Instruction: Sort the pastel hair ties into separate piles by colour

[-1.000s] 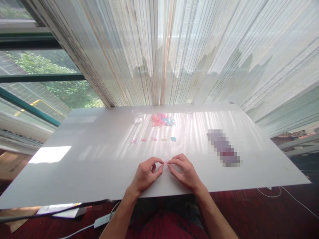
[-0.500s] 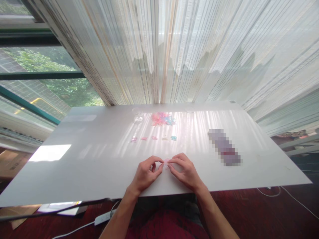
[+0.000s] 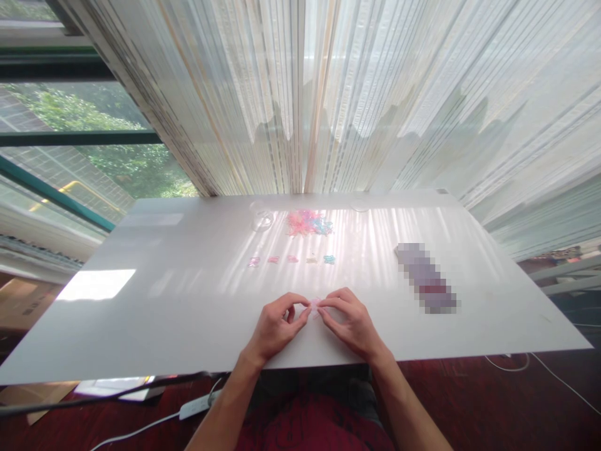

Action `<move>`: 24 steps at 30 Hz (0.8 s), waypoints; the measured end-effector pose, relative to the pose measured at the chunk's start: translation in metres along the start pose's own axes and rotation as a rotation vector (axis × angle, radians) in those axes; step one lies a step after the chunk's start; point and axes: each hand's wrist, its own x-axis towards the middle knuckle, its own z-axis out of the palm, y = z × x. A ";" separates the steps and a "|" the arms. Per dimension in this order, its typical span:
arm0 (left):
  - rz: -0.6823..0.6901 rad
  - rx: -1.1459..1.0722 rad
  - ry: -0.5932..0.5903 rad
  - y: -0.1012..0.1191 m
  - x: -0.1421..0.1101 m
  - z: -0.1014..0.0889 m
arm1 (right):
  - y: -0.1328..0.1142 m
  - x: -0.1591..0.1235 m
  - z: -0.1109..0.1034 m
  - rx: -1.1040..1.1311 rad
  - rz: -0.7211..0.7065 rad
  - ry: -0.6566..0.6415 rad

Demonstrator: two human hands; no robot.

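Both my hands rest on the near edge of a white table [image 3: 141, 326]. My left hand [image 3: 277, 326] and my right hand [image 3: 350, 322] pinch one small pale pink piece [image 3: 313, 305] between their fingertips; what it is I cannot make out. Farther back lies a row of small coloured pieces [image 3: 291, 259], pink ones to the left and a teal one at the right end. Behind the row sits a loose pile of pink and blue pieces [image 3: 307, 223].
A small clear cup [image 3: 261, 219] stands left of the pile. A blurred-out flat object [image 3: 426, 277] lies at the right. White sheer curtains [image 3: 375, 94] hang behind the table, a window [image 3: 94, 156] at left. Cables [image 3: 516, 363] and a power strip [image 3: 195, 408] lie on the dark red floor.
My hands hold their pinch on the pink piece in almost the same place. The view has drifted slightly.
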 end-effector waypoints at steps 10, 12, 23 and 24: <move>-0.014 0.039 -0.008 -0.003 -0.001 0.001 | 0.001 0.000 0.000 -0.001 0.007 0.009; -0.012 0.036 -0.004 -0.003 -0.001 0.001 | 0.000 0.000 0.000 0.000 0.007 0.007; -0.013 0.048 -0.001 -0.002 0.000 0.001 | -0.003 0.002 -0.001 0.000 0.011 0.008; -0.015 0.050 -0.002 -0.002 0.000 0.000 | -0.003 0.002 -0.001 -0.001 0.013 0.008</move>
